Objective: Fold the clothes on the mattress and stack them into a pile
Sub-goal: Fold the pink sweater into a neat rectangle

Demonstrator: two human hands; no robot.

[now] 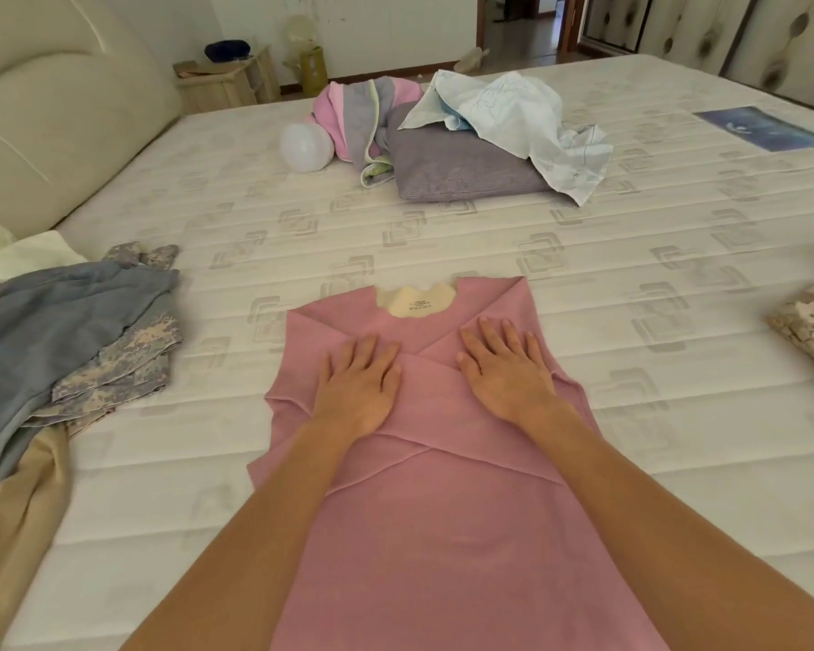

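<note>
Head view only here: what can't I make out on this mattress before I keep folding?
- Pink top: its hem runs off the bottom edge, and the arms cover part of the crossed sleeves.
- Neck label: print too small to read.
- Camouflage cloth: cut by the right edge.
- Unfolded heap: cut by the left edge; layers overlap, count unclear.
- Under left hand and right hand: fabric hidden.

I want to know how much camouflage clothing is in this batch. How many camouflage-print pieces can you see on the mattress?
2 visible: one camouflage piece at the left, partly under a blue-grey garment, and one camouflage piece at the right edge, cut off by the frame. More may be hidden in the left heap.
</note>
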